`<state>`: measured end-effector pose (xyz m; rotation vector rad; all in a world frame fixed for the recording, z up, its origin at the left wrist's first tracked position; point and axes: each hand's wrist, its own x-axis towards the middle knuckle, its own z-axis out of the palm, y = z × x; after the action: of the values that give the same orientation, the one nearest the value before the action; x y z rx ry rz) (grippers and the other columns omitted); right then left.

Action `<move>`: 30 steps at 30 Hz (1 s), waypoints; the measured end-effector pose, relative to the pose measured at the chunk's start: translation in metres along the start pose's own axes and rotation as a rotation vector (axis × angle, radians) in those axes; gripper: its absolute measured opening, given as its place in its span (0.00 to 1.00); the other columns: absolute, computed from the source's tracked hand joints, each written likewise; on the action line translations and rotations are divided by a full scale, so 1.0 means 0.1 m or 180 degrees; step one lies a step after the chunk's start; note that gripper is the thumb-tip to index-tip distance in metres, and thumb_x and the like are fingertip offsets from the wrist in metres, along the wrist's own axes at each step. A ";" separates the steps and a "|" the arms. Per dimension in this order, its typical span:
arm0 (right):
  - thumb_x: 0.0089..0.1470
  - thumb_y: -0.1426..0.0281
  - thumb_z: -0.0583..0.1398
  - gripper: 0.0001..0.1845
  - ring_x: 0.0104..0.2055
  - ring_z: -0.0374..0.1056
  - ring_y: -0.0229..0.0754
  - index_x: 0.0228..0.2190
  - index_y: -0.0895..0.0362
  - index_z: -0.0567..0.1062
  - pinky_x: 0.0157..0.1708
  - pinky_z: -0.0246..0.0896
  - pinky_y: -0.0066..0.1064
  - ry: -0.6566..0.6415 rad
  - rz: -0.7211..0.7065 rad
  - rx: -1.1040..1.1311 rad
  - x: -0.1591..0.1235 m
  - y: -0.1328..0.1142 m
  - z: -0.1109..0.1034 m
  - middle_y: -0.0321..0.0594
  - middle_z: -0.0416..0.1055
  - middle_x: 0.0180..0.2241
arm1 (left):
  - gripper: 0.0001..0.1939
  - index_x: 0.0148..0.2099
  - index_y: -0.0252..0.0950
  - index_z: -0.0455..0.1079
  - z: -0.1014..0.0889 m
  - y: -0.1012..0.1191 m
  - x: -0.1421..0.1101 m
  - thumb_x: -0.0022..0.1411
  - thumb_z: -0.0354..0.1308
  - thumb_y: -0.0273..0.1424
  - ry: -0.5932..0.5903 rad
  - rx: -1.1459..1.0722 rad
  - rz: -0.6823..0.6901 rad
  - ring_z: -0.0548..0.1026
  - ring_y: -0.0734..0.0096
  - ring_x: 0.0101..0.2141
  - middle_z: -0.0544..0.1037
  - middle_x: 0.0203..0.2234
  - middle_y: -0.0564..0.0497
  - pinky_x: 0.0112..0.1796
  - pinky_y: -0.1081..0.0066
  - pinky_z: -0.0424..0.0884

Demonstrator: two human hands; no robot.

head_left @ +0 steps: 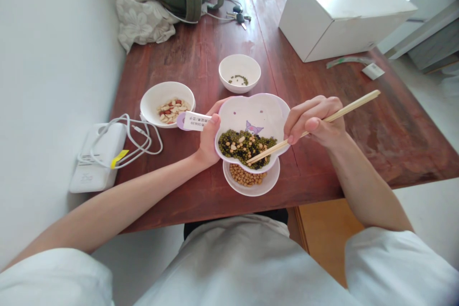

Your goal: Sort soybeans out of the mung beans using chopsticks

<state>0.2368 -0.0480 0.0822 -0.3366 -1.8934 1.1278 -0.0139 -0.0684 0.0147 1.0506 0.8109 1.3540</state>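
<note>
The head camera shows your two hands above the red-brown table (311, 172), and each one is closed on its own thing. Your left hand (210, 141) holds the flower-shaped bowl (274, 107) at its left side, and your thumb lies by the handle (195, 122), which has a white label. This bowl is white inside, with a light purple edge and a small purple cartoon figure. It is tilted towards you, and the mixed beans (229, 143), green and black with some pale ones, are gathered in the near part.

Your right hand (317, 122) is closed around the chopsticks (353, 105). Their tips are at the mixed beans, close to the near edge of the bowl, but whether they grip a bean, I cannot tell.

Partly under the flower-shaped bowl is the lower bowl (273, 182) with light brown beans (247, 177). Beyond your hands stands the far bowl (239, 63), with a few green beans (239, 80) in it. To the left is the nut bowl (152, 100), which contains pale and reddish pieces (174, 110). Near the wall lies a white device (96, 153) with a looped cable (145, 146).
</note>
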 end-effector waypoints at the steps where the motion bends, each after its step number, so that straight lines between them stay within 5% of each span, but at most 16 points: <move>1: 0.71 0.56 0.67 0.25 0.22 0.76 0.37 0.26 0.57 0.89 0.20 0.66 0.26 0.0012 0.0005 -0.0008 0.00 0.00 0.00 0.45 0.84 0.25 | 0.35 0.54 0.46 0.83 0.00 0.00 0.00 0.61 0.60 0.66 -0.0003 0.0000 -0.0023 0.78 0.32 0.67 0.89 0.51 0.41 0.56 0.43 0.85; 15: 0.71 0.56 0.67 0.24 0.23 0.77 0.36 0.28 0.57 0.90 0.22 0.68 0.25 -0.0134 -0.0004 -0.0083 -0.01 0.00 -0.04 0.44 0.85 0.27 | 0.29 0.53 0.46 0.85 -0.02 -0.04 0.01 0.63 0.62 0.61 -0.0112 -0.0269 0.0077 0.78 0.34 0.68 0.89 0.53 0.44 0.56 0.44 0.85; 30: 0.69 0.56 0.69 0.19 0.26 0.80 0.37 0.33 0.56 0.92 0.25 0.74 0.24 -0.0301 -0.0058 0.0044 -0.01 0.00 -0.07 0.45 0.87 0.30 | 0.34 0.50 0.47 0.83 0.00 0.00 -0.01 0.58 0.62 0.67 0.0051 -0.0107 -0.0109 0.74 0.30 0.70 0.90 0.49 0.44 0.59 0.40 0.82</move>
<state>0.2426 -0.0447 0.0831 -0.2618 -1.9662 1.1622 -0.0136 -0.0699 0.0144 0.9967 0.8118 1.3443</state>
